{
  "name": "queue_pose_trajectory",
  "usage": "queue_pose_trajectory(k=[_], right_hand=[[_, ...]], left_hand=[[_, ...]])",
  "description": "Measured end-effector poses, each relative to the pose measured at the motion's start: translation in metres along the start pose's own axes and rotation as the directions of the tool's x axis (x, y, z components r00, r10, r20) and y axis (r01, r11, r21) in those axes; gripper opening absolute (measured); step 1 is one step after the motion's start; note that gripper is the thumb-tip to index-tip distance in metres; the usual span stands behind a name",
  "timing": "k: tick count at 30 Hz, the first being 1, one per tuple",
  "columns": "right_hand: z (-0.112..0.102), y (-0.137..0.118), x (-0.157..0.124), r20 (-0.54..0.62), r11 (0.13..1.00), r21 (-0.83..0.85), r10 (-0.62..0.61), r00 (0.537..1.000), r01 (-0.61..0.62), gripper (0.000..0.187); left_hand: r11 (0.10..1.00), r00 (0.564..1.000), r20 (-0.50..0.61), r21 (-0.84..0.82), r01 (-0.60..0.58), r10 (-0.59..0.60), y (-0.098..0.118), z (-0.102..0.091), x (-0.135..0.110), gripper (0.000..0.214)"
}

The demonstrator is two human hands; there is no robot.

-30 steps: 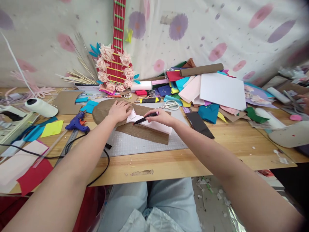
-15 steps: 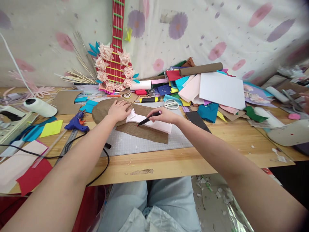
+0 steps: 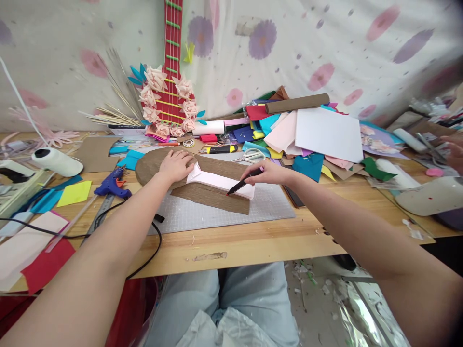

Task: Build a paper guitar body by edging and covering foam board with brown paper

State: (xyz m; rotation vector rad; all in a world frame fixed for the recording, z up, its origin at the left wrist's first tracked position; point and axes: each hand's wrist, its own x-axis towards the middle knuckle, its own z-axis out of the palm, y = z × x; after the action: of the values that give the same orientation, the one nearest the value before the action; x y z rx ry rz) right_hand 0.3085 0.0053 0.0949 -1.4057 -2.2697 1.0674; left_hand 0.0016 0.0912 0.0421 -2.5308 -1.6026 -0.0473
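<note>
My left hand (image 3: 177, 166) lies flat with fingers spread on the brown crepe-like paper (image 3: 213, 198), beside the narrow end of a folded white paper strip (image 3: 220, 181). A black marker (image 3: 246, 180) is gripped in my right hand (image 3: 265, 173), its tip touching down at the strip's lower edge, where the brown paper shows. Part of the brown paper, a rounded piece, is hidden under my left hand. Beneath it all is a grey gridded cutting mat (image 3: 202, 219).
White-handled scissors (image 3: 255, 155) and a yellow-black cutter (image 3: 222, 149) lie behind the strip. A blue glue gun (image 3: 112, 183) with a black cable is at left. Coloured papers (image 3: 307, 166) pile up at back right. A red paper guitar (image 3: 170, 103) with pink flowers stands behind. Another person's hand (image 3: 456, 149) shows at far right.
My right hand has moved the marker rightward along the strip's lower edge. My left hand stays in place on the paper. The whole view has shifted slightly.
</note>
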Motion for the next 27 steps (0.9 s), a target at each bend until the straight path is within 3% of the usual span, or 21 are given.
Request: queue_pose_trajectory(k=[10,13,16,20,23,27], right_hand=[[-0.036,0.014,-0.03,0.137,0.998,-0.007,0.059,0.989,-0.059,0.025],[-0.041,0.016,-0.032,-0.01,0.982,0.181,0.055,0.998,-0.053,0.028],[-0.039,0.02,-0.023,-0.209,0.919,0.393,0.074,0.975,0.015,0.037],[-0.025,0.029,0.002,-0.328,0.872,0.482,0.095,0.94,0.08,0.053],[-0.009,0.035,0.023,-0.39,0.904,0.418,0.095,0.916,0.084,0.053],[0.015,0.035,0.043,-0.432,0.999,0.048,0.01,0.902,0.012,0.032]], left_hand=[[1.0,1.0,-0.008,-0.009,-0.009,0.009,-0.002,0.002,0.002,0.05],[1.0,1.0,-0.01,-0.01,-0.014,0.014,-0.003,0.003,0.002,0.05],[1.0,1.0,-0.011,-0.005,-0.016,0.016,-0.002,0.002,0.001,0.05],[1.0,1.0,-0.011,-0.002,-0.016,0.016,-0.001,0.0,0.0,0.051],[1.0,1.0,-0.011,-0.015,-0.021,0.021,-0.002,-0.001,-0.001,0.051],[0.999,1.0,0.006,-0.04,-0.02,0.02,-0.004,-0.005,-0.003,0.054]])
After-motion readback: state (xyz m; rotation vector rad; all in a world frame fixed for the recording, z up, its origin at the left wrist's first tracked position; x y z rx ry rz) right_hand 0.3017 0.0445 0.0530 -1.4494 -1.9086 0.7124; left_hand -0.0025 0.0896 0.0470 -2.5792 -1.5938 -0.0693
